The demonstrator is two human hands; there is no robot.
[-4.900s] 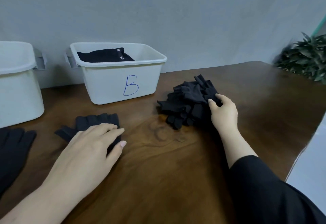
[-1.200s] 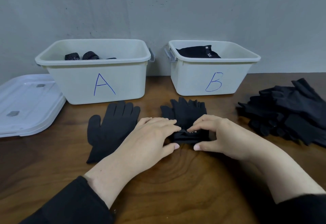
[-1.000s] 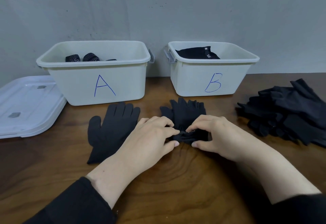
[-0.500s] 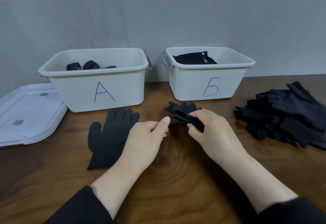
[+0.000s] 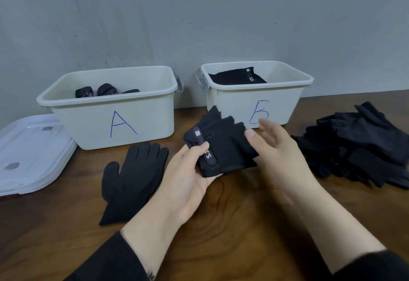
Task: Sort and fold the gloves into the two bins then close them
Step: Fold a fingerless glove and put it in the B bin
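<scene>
Between the two bins, the folded glove is now off the table, where half a second ago the right hand alone pinched it low down. Now the left hand grips it, thumb curled over the strap, while the right hand has let go, fingers spread beside it. Judging by the matching glove inside, bin B comes next.

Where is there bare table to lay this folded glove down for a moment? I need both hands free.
Bare wood lies in front of bin B, between the flat glove and the glove pile, under the held glove. The near table is crossed by both forearms. Left is crowded by the lid.
</scene>
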